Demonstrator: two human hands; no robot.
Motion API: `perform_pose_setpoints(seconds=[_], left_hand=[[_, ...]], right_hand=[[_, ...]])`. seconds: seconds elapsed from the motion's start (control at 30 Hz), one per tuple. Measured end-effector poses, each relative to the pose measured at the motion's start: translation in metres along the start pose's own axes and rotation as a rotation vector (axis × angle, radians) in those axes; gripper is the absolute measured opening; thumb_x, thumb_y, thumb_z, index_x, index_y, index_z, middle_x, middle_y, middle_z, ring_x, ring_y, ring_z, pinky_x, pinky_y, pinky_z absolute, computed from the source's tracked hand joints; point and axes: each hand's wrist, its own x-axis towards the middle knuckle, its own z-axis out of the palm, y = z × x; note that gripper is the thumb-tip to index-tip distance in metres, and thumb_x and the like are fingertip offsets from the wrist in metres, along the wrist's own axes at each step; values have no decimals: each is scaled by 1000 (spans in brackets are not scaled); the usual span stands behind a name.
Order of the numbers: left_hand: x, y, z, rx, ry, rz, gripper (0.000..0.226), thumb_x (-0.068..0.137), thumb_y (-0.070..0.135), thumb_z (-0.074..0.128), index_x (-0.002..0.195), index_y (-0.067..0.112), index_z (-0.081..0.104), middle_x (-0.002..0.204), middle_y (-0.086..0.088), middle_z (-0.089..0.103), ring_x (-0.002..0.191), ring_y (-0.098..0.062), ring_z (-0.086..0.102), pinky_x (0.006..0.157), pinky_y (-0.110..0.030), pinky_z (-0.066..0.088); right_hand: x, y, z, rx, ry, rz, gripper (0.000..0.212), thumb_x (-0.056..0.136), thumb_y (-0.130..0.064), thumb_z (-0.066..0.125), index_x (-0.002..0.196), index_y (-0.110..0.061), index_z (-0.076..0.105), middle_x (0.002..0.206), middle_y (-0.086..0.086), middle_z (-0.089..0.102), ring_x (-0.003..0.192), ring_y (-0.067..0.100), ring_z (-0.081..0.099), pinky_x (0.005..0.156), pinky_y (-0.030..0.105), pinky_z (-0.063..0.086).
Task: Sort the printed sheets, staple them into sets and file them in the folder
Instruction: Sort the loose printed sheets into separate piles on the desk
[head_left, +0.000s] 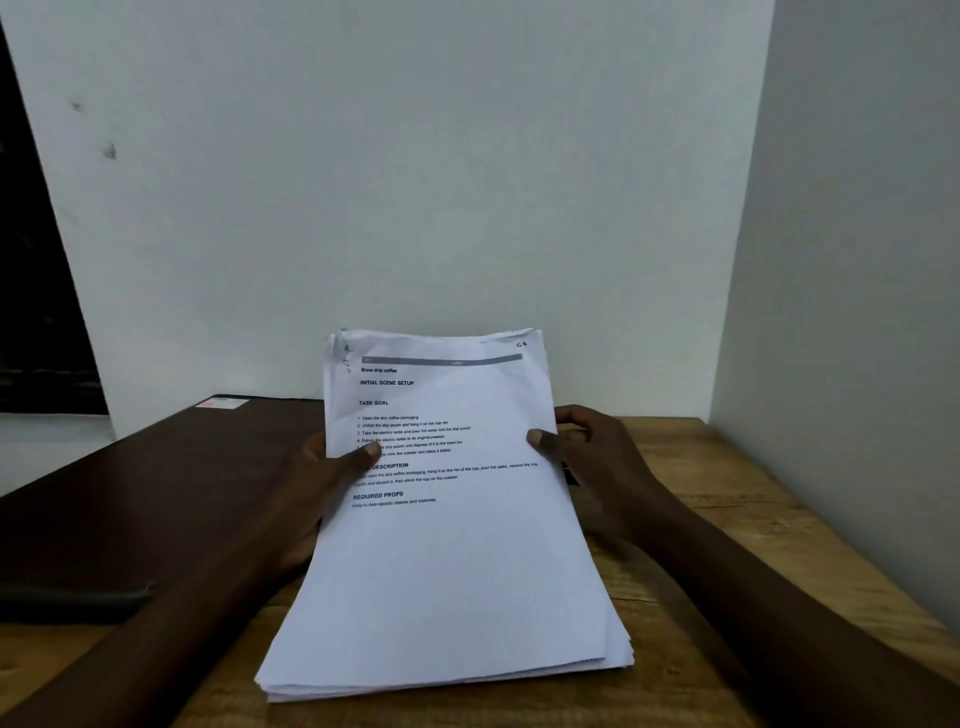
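A thick stack of printed white sheets (447, 561) is held in front of me, its near edge low over the wooden table and its far end raised. The top sheet reads "Brew drip coffee" and has "58" handwritten at its top right corner. My left hand (322, 483) grips the stack's left edge, thumb on top of the page. My right hand (587, 457) grips the right edge, thumb pressed on the top sheet and fingers behind. A dark brown folder (156, 493) lies flat on the table to the left, partly hidden by my left forearm.
The wooden table (727, 519) stands in a corner, with a white wall close behind and another at the right. A small dark object (571, 475) peeks out under the stack by my right hand. A white label (222, 403) sits on the folder's far corner.
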Motion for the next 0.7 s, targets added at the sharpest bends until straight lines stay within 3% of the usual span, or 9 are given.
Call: perform_pose_setpoints(seconds=[0.07,0.2,0.33,0.5,0.6,0.7], left_hand=[[1,0,1,0,9,10,33,94,2,55,127,-2,58,120,-26,67,105,-45,66,78,-47,60],[-4,1,2,-5,-8,15,33,89,4,59,121,1,60,115,-22,70,89,-35,73,69,-43,63],[-9,4,4,5,-45,17,38,88,7,62,126,1,59,119,-21,69,105,-40,69,87,-50,58],[-14,5,6,28,-118,18,32,94,8,58,126,6,60,119,-17,70,105,-36,70,84,-45,60],[-18,4,8,27,-210,-19,34,98,13,53,131,9,58,125,-15,68,113,-35,66,92,-46,56],[-15,3,5,49,-237,-38,37,97,20,52,132,10,57,127,-15,67,116,-34,65,94,-46,54]], right_hand=[[0,0,-1,3,1,-11,17,82,-16,75,99,-16,71,95,4,75,88,23,72,85,49,57],[-2,2,-2,-43,3,-28,14,84,-16,73,98,-17,71,96,2,75,88,22,72,83,46,58],[-4,2,-4,-26,20,-44,14,87,-14,70,101,-16,70,95,2,75,83,20,71,66,30,54],[-3,6,-5,-74,68,-52,18,91,-17,65,108,-17,64,101,-1,70,85,14,67,64,26,48],[-2,7,-6,-105,91,-21,8,92,-21,63,97,-15,63,95,4,69,82,19,65,69,30,51],[-1,8,-7,-146,96,-13,20,95,-19,59,76,-18,53,71,-3,56,62,12,49,53,23,34]])
